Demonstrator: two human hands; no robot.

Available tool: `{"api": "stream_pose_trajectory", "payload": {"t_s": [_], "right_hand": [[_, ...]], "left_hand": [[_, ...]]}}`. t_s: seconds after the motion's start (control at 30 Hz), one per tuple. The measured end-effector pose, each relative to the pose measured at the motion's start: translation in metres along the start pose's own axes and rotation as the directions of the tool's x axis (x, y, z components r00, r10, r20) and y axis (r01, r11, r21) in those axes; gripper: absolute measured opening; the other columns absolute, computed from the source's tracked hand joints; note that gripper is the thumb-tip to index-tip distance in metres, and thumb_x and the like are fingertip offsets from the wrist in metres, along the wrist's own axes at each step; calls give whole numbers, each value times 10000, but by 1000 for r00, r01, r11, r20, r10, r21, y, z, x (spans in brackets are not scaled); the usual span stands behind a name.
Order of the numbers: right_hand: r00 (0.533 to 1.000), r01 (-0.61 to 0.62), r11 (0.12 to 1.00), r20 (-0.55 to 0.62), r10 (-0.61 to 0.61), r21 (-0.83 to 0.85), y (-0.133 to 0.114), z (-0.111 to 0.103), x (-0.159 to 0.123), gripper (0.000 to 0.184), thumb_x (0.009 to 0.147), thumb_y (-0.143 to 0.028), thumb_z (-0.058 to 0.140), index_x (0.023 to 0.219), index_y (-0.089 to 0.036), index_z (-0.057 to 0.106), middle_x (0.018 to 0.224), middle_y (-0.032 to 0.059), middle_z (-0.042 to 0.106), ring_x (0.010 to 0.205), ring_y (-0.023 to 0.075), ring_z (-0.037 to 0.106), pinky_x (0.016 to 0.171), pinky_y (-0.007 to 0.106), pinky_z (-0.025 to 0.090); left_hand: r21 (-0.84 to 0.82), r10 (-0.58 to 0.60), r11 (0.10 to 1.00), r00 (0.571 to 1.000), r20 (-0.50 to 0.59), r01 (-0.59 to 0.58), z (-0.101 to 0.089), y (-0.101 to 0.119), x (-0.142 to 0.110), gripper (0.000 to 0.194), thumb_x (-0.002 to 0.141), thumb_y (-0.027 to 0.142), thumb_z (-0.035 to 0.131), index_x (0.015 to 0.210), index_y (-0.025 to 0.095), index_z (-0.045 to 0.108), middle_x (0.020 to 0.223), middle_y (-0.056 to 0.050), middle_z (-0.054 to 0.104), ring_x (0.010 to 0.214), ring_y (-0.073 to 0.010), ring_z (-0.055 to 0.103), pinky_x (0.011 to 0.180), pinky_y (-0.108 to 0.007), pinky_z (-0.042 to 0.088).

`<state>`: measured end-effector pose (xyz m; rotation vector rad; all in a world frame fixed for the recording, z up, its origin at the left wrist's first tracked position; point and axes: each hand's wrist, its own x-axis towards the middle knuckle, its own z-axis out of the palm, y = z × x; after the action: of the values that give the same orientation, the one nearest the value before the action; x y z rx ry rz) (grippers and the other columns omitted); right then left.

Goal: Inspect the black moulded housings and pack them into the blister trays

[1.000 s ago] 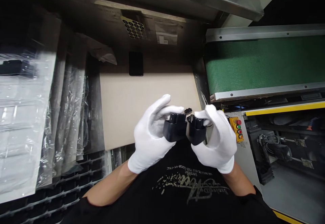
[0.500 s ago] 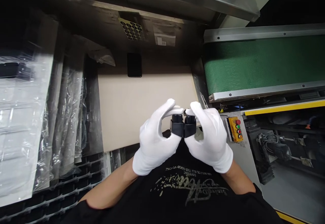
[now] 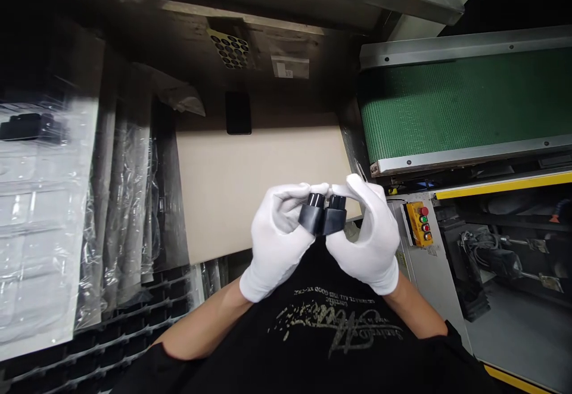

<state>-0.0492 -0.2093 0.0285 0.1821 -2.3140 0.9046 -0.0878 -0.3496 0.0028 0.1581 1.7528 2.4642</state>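
Head view, inspection at this moment:

- Left hand (image 3: pixel 279 239): white fabric glove; the fingers (image 3: pixel 290 194) are curled, with thumb and fingertips pinching the left black plastic part (image 3: pixel 311 215).
- Right hand (image 3: pixel 369 233): white fabric glove; the fingers (image 3: pixel 360 188) are curled, pinching the right black plastic part (image 3: pixel 335 218) in the same manner.
- Parts: both sit between the opposing fingers, directly above the torso, touching each other side by side. Each has a rounded cap on top, and both caps point away from the person. Their lower ends are tilted slightly toward each other.
- Beyond the fingers: a cardboard sheet (image 3: pixel 250 185), with a dark flat rectangular object (image 3: pixel 238 112) past its far edge.
- Right of the right-hand fingers: a yellow control box (image 3: pixel 417 224) with coloured push-buttons, near the hand. Farther out and beyond it runs a green conveyor belt (image 3: pixel 447 108).
- Left of the left-hand fingers, well apart: clear plastic-wrapped packs (image 3: pixel 49 221). Nearer the person lies a black slotted tray (image 3: pixel 111 316).
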Motion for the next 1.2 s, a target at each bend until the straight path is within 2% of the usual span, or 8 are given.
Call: {"api": "stream_pose_trajectory", "payload": {"t_s": [0.17,0.37,0.63,0.77,0.87,1.0,1.1,1.2], "right_hand": [[999,-29,994,-18,31,110,5,4,-8,830,777,-15,681,1548,-301,566,1216,87,784,1093,320,785,935,581,707],[988,-120,986,-81,130,120,10,0,-18,739,820,-47,721,1494,-330,611,1245,82,785,1113,339,794,940,627,713],[952,-287,912,-22,306,293,10,-5,-9,392,854,-50,696,1194,-242,667,1137,78,784,1061,255,803,923,453,713],[812,-582,675,287,508,454,33,-5,-12,86,927,-189,667,1007,-215,682,985,52,779,841,197,764,710,345,659],[676,-716,399,426,602,573,54,-2,-26,158,966,-281,611,1044,-190,714,925,51,747,680,157,650,593,309,547],[559,-788,218,520,645,576,55,-1,-36,241,985,-343,636,1128,-190,756,974,58,722,716,149,595,635,302,498],[482,-803,46,603,636,594,40,-5,-29,292,981,-366,650,1193,-205,772,1069,76,709,791,166,600,667,312,501],[481,-809,-3,665,571,588,28,-13,-20,387,906,-376,751,1265,-232,762,1107,76,713,779,169,601,675,327,515]], "left_hand": [[-81,-124,988,989,80,131,-5,-3,2,537,684,375,1050,1053,232,687,1090,-60,792,1015,-235,802,929,-350,695],[-255,-204,937,966,159,240,-1,0,5,491,791,386,986,1122,259,646,1171,-74,811,1132,-288,800,1018,-467,702],[-279,-208,932,972,111,231,-1,2,5,339,850,241,918,1025,240,628,1229,-81,818,1174,-288,796,885,-403,738],[-325,-412,818,878,242,474,-10,-17,14,172,941,311,770,1052,188,723,1281,-148,794,1138,-330,804,928,-503,731],[-401,-524,710,815,249,579,-17,-29,17,245,973,355,670,1104,170,764,1286,-165,787,1144,-331,799,1044,-589,681],[-422,-467,732,845,261,535,-24,-27,11,323,964,386,640,1158,181,797,1359,-144,765,1244,-329,757,1164,-597,601],[-336,-370,816,871,323,471,-29,-20,6,393,862,298,782,1246,217,777,1456,-106,718,1324,-330,715,1171,-536,602],[-116,-242,952,929,281,283,-32,-16,3,446,790,126,862,1209,221,743,1386,-101,749,1373,-321,686,1194,-504,586]]}}
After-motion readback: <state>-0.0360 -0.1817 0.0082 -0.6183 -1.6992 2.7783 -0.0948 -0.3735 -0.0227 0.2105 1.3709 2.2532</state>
